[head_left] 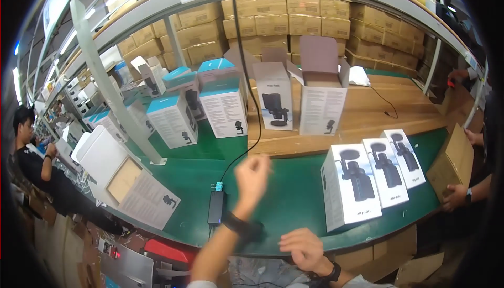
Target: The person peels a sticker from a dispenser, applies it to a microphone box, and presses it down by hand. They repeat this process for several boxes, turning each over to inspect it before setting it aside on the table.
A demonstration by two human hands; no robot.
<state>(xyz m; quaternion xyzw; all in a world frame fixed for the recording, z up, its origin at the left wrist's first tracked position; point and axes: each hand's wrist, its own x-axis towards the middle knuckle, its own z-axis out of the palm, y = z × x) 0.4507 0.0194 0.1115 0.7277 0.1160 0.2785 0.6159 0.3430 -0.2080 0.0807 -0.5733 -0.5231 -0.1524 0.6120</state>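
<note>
Blurred a little by motion, my left hand is raised over the green tabletop with its fingers curled in and no object visible in them. A black power adapter with a teal clip on its cord lies just left of that wrist. Near the table's front edge, my right hand hangs empty, fingers loosely bent and slightly apart. To its right stand three white boxes with microphone pictures: a near one, a middle one and a far one.
On the wooden board stand two open-flapped boxes, one grey-white and one taller. Several teal-topped boxes are at left, beside an opened white box. At right another person's hand holds a brown carton. A black cable hangs down.
</note>
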